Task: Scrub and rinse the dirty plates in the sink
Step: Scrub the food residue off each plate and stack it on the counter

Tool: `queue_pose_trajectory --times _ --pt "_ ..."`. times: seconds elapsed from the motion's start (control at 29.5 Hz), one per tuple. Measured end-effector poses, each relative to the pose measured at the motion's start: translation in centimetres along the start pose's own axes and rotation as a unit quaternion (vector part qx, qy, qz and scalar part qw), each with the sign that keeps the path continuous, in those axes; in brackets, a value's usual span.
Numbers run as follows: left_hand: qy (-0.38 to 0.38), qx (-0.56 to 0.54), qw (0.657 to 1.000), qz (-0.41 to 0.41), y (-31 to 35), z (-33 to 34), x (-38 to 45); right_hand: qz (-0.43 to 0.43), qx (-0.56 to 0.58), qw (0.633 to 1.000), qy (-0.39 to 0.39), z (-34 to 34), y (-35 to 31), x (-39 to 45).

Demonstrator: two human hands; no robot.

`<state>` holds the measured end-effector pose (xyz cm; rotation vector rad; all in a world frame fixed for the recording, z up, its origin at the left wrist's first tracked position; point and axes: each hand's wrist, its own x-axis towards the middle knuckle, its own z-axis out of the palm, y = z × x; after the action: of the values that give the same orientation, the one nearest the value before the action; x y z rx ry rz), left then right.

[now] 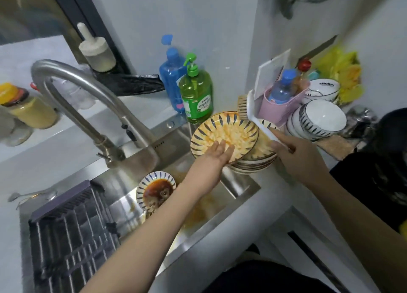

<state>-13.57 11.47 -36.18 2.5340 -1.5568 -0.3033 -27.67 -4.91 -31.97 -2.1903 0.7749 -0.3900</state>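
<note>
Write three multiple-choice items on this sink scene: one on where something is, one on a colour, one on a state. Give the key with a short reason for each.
1. Where is the plate with the dark sauce stain?
A. Down in the sink basin
B. On top of the stack
C. On the drying rack

2. What colour is the pump bottle nearest the tilted plate?
A. Pink
B. Green
C. White

3. What is the right hand doing?
A. Hanging idle
B. Turning the faucet
C. Gripping the brush handle

Key:
1 A: the stained plate leans inside the sink, below the left hand.
2 B: the green bottle stands just behind the tilted plate, beside the blue bottle.
3 C: the right hand is curled round the white handle of the brush.
</note>
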Motion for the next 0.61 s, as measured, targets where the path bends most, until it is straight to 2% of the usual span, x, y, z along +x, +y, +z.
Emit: queue_pose_trajectory --times 0.24,0.61 --pt "-0.062 0.044 0.997 0.001 4.2 0.4 6.1 -0.01 0.002 1.0 -0.022 -3.2 2.8 3.9" --pt "-0.128 0.037 0.991 -0.032 6.3 2.2 8.4 -0.018 0.015 0.997 -0.079 -3.7 5.4 5.9"
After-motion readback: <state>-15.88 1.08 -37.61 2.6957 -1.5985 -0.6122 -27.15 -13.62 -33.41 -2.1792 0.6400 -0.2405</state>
